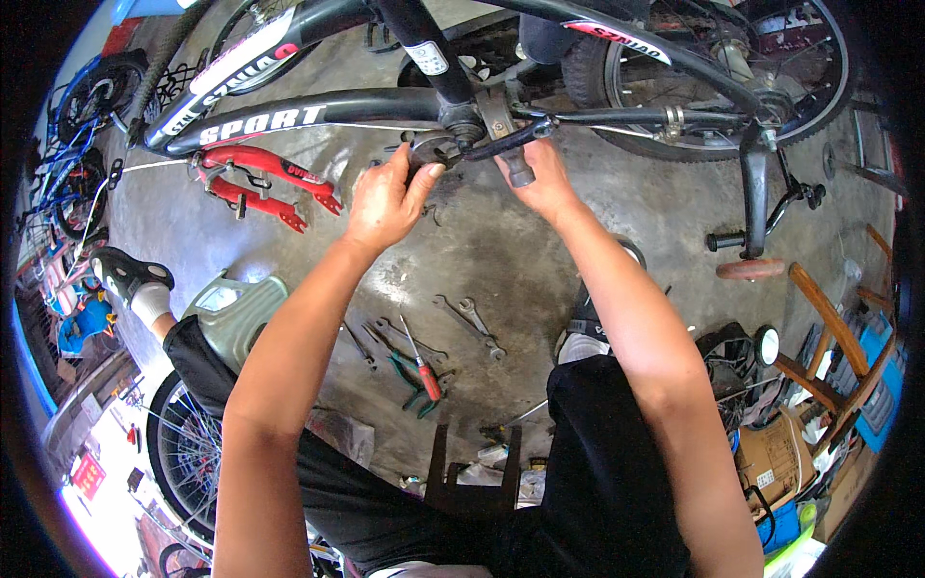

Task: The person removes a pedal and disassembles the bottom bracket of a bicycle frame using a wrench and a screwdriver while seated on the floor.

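Observation:
A black bicycle frame (328, 108) lies across the far side, its bottom bracket (464, 130) between my hands. My left hand (383, 200) is closed, thumb and forefinger on a dark metal tool (432, 149) against the bracket; its exact kind is hard to make out. Just right of the bracket my right hand (547, 181) grips a hammer, with the hammer head (503, 130) upright at the frame and the handle hidden. A short black crank arm (511, 141) passes close by the hammer head.
A red fork (260, 176) lies left of my left hand. Below, wrenches (472, 313), a red-handled screwdriver (424, 371) and green-handled pliers (407, 378) lie on concrete. A green plastic stool (236, 313) stands left; a wooden frame (829, 318) and cardboard box (776, 458) are at right.

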The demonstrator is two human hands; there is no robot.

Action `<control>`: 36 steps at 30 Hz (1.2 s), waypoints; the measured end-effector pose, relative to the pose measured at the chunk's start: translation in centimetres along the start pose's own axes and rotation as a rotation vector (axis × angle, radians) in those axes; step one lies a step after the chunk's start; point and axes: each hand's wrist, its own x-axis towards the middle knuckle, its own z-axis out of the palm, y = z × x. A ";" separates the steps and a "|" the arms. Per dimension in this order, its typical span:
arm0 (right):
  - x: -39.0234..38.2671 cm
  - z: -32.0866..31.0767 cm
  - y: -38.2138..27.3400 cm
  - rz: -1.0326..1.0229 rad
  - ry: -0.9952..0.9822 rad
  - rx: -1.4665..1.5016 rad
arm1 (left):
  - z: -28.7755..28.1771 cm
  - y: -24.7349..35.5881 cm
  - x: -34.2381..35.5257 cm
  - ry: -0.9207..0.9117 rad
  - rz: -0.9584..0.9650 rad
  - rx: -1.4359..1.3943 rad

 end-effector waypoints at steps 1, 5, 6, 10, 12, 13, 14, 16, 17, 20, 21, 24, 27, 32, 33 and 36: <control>0.0 0.3 0.1 -0.031 0.044 0.017 | -0.1 0.2 0.2 -0.011 0.006 -0.008; -0.8 0.7 -1.0 0.100 0.120 0.009 | -0.5 -0.2 0.2 -0.031 0.014 -0.020; -0.7 0.7 -0.9 0.069 0.107 -0.003 | -0.4 -0.2 0.3 -0.031 0.024 -0.023; 0.2 0.4 -0.5 0.032 0.032 -0.062 | -0.1 -0.4 0.1 -0.027 -0.003 -0.014; 0.5 0.5 -0.7 0.045 0.028 -0.040 | 0.2 -0.7 0.1 -0.009 -0.002 0.001; 0.5 0.6 -1.0 0.068 0.046 0.000 | 0.2 -0.7 0.0 -0.017 -0.010 -0.011; 0.2 0.8 -1.4 0.090 0.064 0.040 | 0.3 -0.6 0.0 -0.025 -0.018 -0.023; 0.0 1.1 -1.3 0.113 0.120 0.120 | 0.1 -0.1 0.3 -0.052 -0.019 -0.039; -0.1 1.2 -1.2 0.112 0.156 0.160 | 0.0 0.2 0.5 -0.069 -0.014 -0.045; -0.4 0.9 -0.9 0.115 0.167 0.045 | -0.1 -0.5 0.4 -0.061 -0.007 -0.019; -0.2 0.5 -1.1 0.103 0.175 -0.015 | 0.0 -0.6 0.3 -0.029 0.003 -0.004; -0.5 -0.1 -2.0 0.196 0.181 -0.042 | -0.1 -0.8 0.2 -0.022 -0.015 0.026; -0.5 0.0 -2.1 0.202 0.227 -0.044 | -0.7 -0.1 0.1 -0.067 -0.036 0.038; 0.3 0.0 -1.5 0.132 0.188 -0.153 | -1.1 0.2 -0.9 -0.069 -0.023 0.087; 0.4 0.0 -1.4 0.133 0.184 -0.160 | -1.2 0.3 -1.0 -0.040 -0.020 0.105; 0.6 0.2 -0.8 0.062 0.194 -0.186 | -1.6 1.0 -0.6 -0.018 -0.004 0.144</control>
